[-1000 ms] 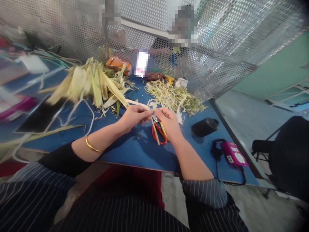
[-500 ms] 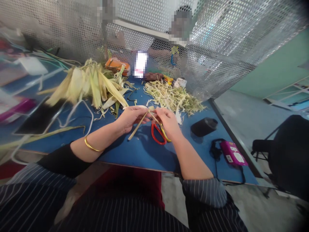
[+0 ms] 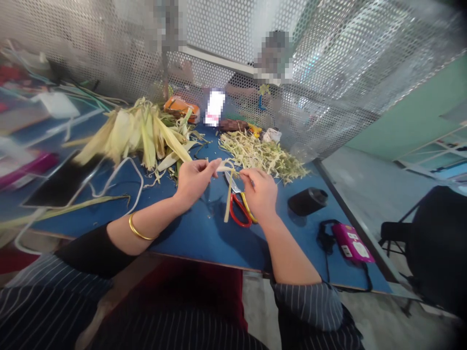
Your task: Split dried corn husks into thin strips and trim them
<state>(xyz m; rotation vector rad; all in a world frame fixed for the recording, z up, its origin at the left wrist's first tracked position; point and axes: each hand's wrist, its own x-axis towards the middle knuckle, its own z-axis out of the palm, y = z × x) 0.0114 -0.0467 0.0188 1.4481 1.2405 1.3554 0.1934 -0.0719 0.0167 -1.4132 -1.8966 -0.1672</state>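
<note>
Between my two hands a pale corn husk strip (image 3: 229, 201) is held, one end hanging down over the table. My left hand (image 3: 197, 180) pinches the strip's pale upper part between thumb and fingers. On the other side, my right hand (image 3: 260, 192) pinches it near a bend or knot; which of the two I cannot tell. Below and partly behind the right hand lie scissors (image 3: 240, 214) with one red and one yellow handle, blades pointing away. A bunch of dried corn husks (image 3: 134, 131) lies beyond my left hand. Shredded husk bits (image 3: 262, 153) are heaped beyond my right.
A phone with a lit screen (image 3: 215, 108) leans at the back beside an orange packet (image 3: 182, 108). On the right are a black cylinder (image 3: 307, 201) and a magenta box (image 3: 353, 243) with a black cord. A dark tablet (image 3: 63, 180) and white cable lie left. Perforated metal panels stand behind.
My hands have moved apart, drawing the strip out between them. Its two crossed hanging ends now show as one, and the scissor blades have come into view.
</note>
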